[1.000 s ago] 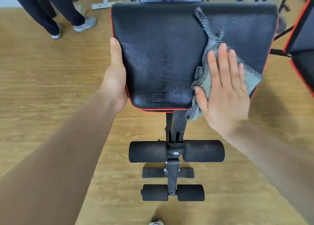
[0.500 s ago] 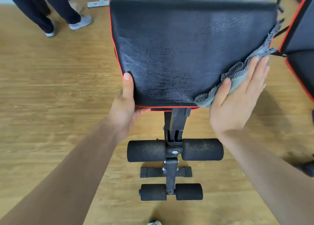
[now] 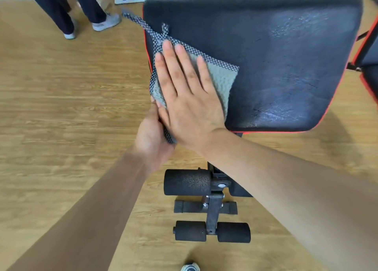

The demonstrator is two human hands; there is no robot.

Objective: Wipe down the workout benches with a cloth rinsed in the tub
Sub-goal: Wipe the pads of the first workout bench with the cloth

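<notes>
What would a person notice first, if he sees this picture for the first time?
First the right hand, pressed flat on a grey cloth at the left edge of the black bench pad, whose right part glistens. Just below, the left hand sits at the pad's near left corner, its fingers hidden. Under the pad, black foam rollers stand over the wooden floor.

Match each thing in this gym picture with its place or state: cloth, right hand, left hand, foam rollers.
Things:
1 cloth
2 right hand
3 left hand
4 foam rollers

Places or states:
A black, below the bench pad
B grey, on the pad's left part
C fingers straight, flat on the cloth
D at the pad's near left corner

Pairs: 1-B, 2-C, 3-D, 4-A.
</notes>
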